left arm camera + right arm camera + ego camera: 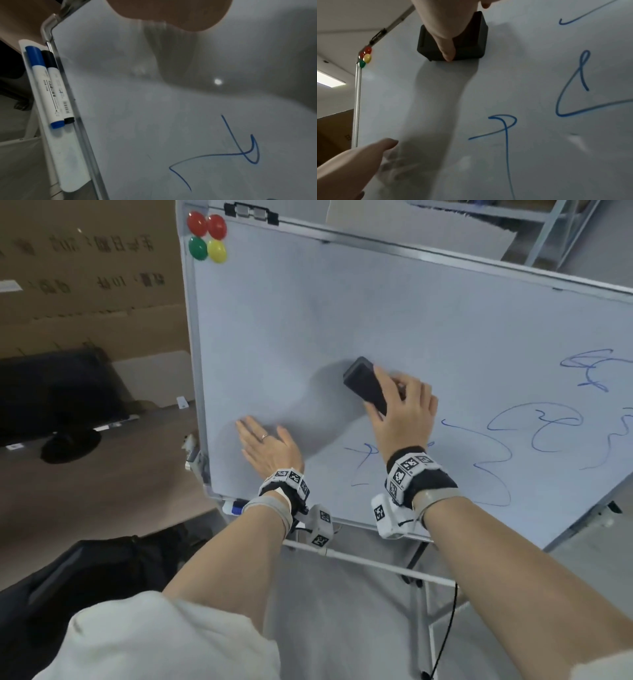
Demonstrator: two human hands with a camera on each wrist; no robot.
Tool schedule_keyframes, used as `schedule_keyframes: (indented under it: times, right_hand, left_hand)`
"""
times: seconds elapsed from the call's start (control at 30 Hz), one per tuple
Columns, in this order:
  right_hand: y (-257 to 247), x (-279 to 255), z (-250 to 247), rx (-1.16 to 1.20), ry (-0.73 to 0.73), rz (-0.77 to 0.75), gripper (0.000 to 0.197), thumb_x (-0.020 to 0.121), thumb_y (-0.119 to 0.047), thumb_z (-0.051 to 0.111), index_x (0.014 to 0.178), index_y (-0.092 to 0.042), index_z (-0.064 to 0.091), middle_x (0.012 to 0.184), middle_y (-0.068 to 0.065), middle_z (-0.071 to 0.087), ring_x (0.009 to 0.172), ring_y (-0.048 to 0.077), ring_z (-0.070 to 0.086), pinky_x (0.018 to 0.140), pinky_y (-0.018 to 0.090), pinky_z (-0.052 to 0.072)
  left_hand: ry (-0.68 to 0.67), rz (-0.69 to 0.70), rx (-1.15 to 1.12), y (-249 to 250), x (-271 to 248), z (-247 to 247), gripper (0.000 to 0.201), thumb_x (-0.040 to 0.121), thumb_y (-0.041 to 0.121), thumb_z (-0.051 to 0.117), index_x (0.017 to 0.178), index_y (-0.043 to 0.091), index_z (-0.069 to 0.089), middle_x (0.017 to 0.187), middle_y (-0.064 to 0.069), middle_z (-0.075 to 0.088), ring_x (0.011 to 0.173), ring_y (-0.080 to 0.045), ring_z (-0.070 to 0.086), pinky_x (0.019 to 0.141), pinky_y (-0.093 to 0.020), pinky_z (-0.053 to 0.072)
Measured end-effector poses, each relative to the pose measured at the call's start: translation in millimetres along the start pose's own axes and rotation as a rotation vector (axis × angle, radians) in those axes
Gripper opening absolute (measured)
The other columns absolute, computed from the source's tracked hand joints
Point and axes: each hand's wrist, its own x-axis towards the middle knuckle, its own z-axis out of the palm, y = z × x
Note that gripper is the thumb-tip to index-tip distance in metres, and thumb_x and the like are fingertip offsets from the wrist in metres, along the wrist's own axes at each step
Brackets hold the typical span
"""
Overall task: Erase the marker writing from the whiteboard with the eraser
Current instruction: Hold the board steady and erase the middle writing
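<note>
A whiteboard (308, 313) on a stand tilts in front of me. My right hand (400, 409) grips a black eraser (364, 383) and holds it flat against the board's middle; the right wrist view shows the eraser (471, 44) under my thumb. Blue marker writing (534, 426) covers the board's lower right, with more blue strokes (505, 125) just below the eraser. My left hand (265, 445) lies flat, fingers straight, on the board's lower left. The upper and left parts of the board bear no writing.
Several round magnets (207, 236) sit in the board's top left corner. A blue marker (42, 86) and a black marker (58, 86) lie in the tray (68, 169) along the board's bottom edge. Cardboard boxes (85, 285) and a dark monitor (58, 392) stand at the left.
</note>
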Motion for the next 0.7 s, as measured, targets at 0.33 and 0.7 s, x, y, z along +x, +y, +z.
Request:
schedule_keyframes:
  times: [0.33,0.7]
  right_hand:
    - [36.3,-94.1,20.8,-0.127,-0.516,-0.113,0.063,0.048,-0.034,0.096,0.104,-0.03,0.067,0.095,0.002,0.061,0.086,0.029,0.058,0.078,0.039,0.043]
    - [34.3,-64.0,21.6,0.008,-0.359,-0.013,0.056,0.062,-0.027,0.086,0.114,-0.024,0.065,0.102,0.008,0.057,0.093,0.032,0.054,0.081,0.041,0.044]
  left_hand:
    - [0.035,0.065,0.015,8.0,-2.4,22.0,0.076,0.095,0.042,0.037,0.157,0.008,0.009,0.164,-0.008,0.009,0.151,-0.025,0.017,0.119,-0.044,0.025]
    - [0.073,-0.039,-0.061,10.6,-12.7,36.9,0.079,0.092,0.047,0.041,0.155,0.005,0.017,0.162,-0.01,0.017,0.15,-0.026,0.021,0.119,-0.048,0.024]
